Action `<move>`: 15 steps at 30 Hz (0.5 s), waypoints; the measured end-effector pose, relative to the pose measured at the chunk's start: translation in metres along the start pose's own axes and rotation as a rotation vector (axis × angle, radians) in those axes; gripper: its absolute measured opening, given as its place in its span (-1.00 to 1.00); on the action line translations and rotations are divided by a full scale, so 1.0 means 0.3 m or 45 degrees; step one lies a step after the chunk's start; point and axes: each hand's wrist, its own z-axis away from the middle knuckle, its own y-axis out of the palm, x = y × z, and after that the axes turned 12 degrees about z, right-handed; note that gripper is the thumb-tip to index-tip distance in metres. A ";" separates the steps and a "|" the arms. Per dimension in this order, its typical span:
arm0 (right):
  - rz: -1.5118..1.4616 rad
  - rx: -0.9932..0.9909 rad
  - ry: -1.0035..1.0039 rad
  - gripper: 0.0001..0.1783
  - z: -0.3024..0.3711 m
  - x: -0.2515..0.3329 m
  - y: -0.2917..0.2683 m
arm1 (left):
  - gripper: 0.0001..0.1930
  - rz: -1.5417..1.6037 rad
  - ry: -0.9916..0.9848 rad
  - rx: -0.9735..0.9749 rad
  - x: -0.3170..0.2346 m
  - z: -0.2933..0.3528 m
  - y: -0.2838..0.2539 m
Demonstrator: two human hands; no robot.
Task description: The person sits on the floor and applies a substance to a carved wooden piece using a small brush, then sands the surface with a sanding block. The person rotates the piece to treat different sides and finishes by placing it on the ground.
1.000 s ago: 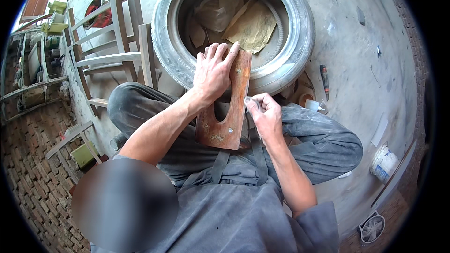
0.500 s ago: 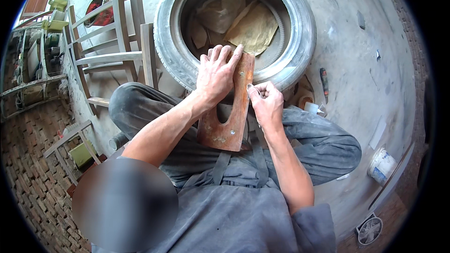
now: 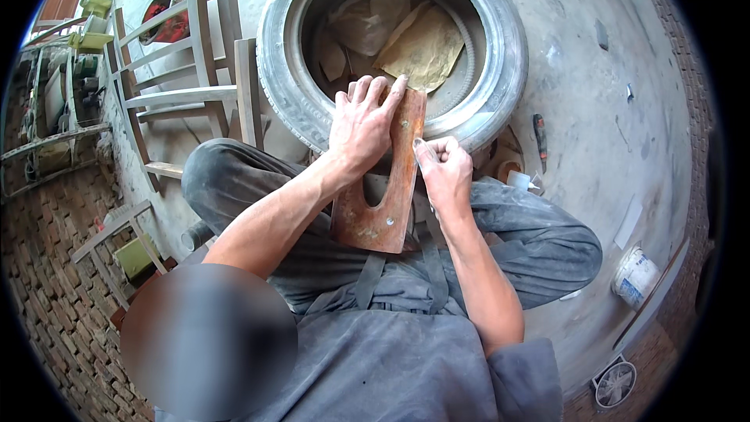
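Note:
A reddish-brown wooden board [image 3: 405,176] with a rounded cutout lies tilted between my lap and the near rim of a grey tyre [image 3: 500,47]. Pale specks mark its face. My left hand [image 3: 362,121] grips the board's far left part, fingers reaching over toward its far end and the thumb side on its face. At the board's right edge, my right hand [image 3: 445,172] is closed in a pinch, thumb and forefinger against the wood. Whatever it pinches is too small to make out. Inside the tyre rest crumpled yellowish sheets [image 3: 426,47].
Left of the tyre stands a wooden chair frame [image 3: 180,98], with a dark container [image 3: 166,19] holding something red behind it. On the floor to the right lie a screwdriver-like tool [image 3: 540,143], a small pale bottle [image 3: 519,180] and a white bucket [image 3: 636,277].
Hardly anything differs. The board and both hands have shifted a touch to the right, and the right hand keeps its pinch at the board's edge.

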 end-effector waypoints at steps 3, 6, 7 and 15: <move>-0.081 -0.006 0.012 -0.69 -0.017 0.010 0.008 | -0.17 -0.021 0.020 -0.003 0.000 0.000 0.001; -0.031 -0.040 0.054 -0.70 -0.018 0.005 0.017 | -0.17 0.028 0.000 0.012 -0.012 -0.007 -0.012; 0.055 -0.047 0.019 -0.69 0.007 0.001 0.019 | -0.17 0.015 0.001 0.009 -0.009 -0.006 -0.011; -0.140 -0.020 0.107 -0.70 0.013 -0.010 0.025 | -0.15 -0.002 0.018 0.005 -0.002 0.002 0.004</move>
